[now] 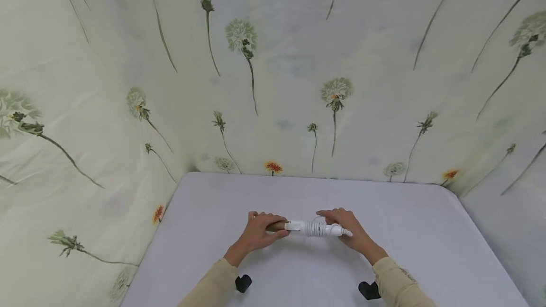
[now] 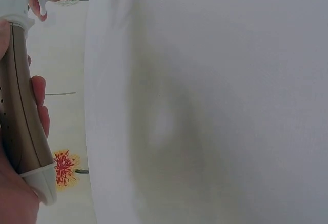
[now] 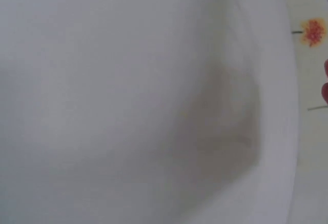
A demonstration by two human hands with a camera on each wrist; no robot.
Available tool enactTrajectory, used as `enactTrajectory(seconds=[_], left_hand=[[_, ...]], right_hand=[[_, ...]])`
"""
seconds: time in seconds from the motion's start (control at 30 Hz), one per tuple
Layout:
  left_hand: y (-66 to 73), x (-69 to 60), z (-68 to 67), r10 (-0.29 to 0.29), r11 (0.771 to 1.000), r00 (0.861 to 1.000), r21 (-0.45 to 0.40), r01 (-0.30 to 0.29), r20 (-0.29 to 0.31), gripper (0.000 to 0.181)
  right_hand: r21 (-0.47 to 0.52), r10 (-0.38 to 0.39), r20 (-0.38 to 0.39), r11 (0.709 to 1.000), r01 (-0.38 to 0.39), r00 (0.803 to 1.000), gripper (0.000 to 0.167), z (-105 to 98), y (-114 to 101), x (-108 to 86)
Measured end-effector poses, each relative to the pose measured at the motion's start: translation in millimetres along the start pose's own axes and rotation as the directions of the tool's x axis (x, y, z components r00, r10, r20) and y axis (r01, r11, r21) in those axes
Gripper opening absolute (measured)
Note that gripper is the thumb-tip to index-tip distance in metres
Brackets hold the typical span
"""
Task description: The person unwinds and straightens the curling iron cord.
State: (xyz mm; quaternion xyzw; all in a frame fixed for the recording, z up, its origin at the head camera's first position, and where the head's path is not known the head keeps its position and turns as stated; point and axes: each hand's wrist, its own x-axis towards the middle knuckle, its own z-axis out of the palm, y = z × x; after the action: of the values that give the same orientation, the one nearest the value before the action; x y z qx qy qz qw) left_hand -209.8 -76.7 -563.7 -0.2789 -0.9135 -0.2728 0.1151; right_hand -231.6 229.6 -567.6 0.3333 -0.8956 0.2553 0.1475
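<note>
In the head view, my left grip is closed around the brown end of a hair iron, thumb on the near side. I hold the iron level above the bench, brown end to the left and white handle to the right. A white cord is wound in several turns around the handle, with 1 loop standing off it and a coiled stretch at the handle's right end. My right grip is at that end, 1 finger stretched out above the cord; I cannot tell whether it pinches the cord or only touches it. My 2 beige sleeves reach in from below, with 1 black object beside each. Behind the bench hangs a pale cloth printed with dandelions.

In the left wrist view, the iron runs along the left edge, with a dark seam down its brown part and a white tip. My left fingers curl behind it. Near the top, my right fingers are beside a curved white piece.

In the right wrist view, I see mostly blurred bench and shadow; 2 reddish shapes at the right edge are too cut off to name.
</note>
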Motion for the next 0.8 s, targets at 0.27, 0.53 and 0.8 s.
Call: enactTrajectory(seconds=[0.27,0.53,0.8], left_hand=[[5.1,2.3,4.5,0.002,1.000,1.000,-0.013,-0.002,0.006,0.037],[9.3,6.6,9.4,-0.030,0.999,0.999,0.011,0.031,-0.036,0.036],[4.3,4.5,10.4,-0.060,0.997,0.987,0.033,0.066,-0.149,0.037]], right_hand=[[0.079,0.163,-0.022,0.984,-0.161,0.986,0.035,18,-9,-25.0],[0.047,0.290,0.048,0.955,-0.292,0.956,0.011,40,-12,-41.5],[0.012,0.202,0.010,0.979,-0.203,0.979,0.017,59,-32,-44.6]])
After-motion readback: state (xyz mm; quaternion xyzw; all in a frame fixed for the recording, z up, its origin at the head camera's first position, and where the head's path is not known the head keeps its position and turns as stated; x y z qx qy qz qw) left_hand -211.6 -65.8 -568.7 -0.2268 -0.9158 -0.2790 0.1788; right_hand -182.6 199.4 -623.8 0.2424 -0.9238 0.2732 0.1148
